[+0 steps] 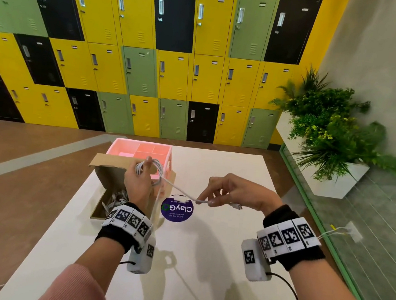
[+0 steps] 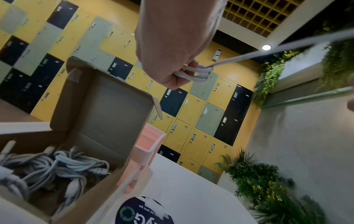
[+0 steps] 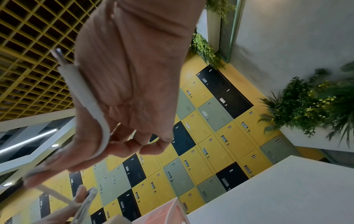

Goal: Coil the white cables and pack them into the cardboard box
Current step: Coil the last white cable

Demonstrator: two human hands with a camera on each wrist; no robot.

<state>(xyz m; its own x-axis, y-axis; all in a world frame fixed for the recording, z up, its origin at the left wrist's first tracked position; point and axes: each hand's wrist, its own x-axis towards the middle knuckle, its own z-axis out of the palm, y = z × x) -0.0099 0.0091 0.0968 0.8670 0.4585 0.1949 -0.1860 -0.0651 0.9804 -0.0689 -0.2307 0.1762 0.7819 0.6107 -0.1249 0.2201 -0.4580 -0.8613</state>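
My left hand (image 1: pixel 140 180) grips a bundle of white cable loops (image 1: pixel 152 169) above the open cardboard box (image 1: pixel 108 177); the left wrist view shows the loops (image 2: pixel 197 72) held in the curled fingers. From the loops a strand of the cable (image 1: pixel 178 189) runs taut to my right hand (image 1: pixel 214 198), which pinches it near its plug (image 1: pixel 236 205). In the right wrist view the plug end (image 3: pixel 76 78) lies along the right hand's palm (image 3: pixel 124 91). Several coiled white cables (image 2: pixel 49 169) lie inside the box (image 2: pixel 107 118).
A pink compartment tray (image 1: pixel 147 153) stands just behind the box on the white table (image 1: pixel 217 261). A round purple sticker (image 1: pixel 177 208) lies on the table between my hands. A planter with greenery (image 1: pixel 335 139) stands to the right, lockers (image 1: pixel 154 47) behind.
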